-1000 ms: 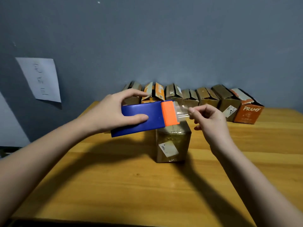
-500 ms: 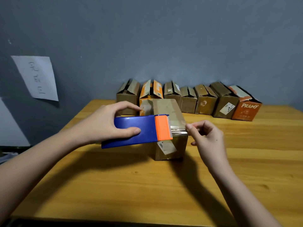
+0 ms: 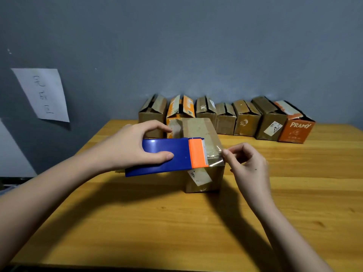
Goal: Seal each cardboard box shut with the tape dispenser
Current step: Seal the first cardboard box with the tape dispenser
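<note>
1. Standing near the middle of the wooden table (image 3: pixel 176 222), the cardboard box (image 3: pixel 204 134) is a brown oblong block with its top flaps closed flat; its surface looks glossy with old tape, and a torn white label (image 3: pixel 199 176) sits crooked on the near face.
2. Held over the box's near top edge, the tape dispenser (image 3: pixel 167 156) is a flat, smooth slab of blue plastic with an orange end cap (image 3: pixel 197 153) and a pale toothed cutter along that cap's right side.
3. A short band of clear tape (image 3: pixel 213 154), shiny and slightly wrinkled, runs from the cutter across the box top towards its right edge.
4. The left hand (image 3: pixel 129 148) grips the dispenser from the left: the thumb lies pressed along the blue face, the fingers curl over the far edge, and the forearm reaches in from the lower left.
5. The right hand (image 3: pixel 249 163) is at the box's right top edge, thumb and forefinger pinched narrowly on the free end of the tape, the other fingers curled loosely into the palm, wrist bent back towards the lower right.
6. Behind, against the matt grey-blue wall (image 3: pixel 196 46), stands a row of boxes (image 3: pixel 225 117) side by side, most plain brown with flaps gaping upward; the rightmost is an orange box (image 3: pixel 294 131) printed "PRAMY".
7. A white paper sheet (image 3: pixel 42 94) with handwritten marks hangs tilted on the wall at the left.
</note>
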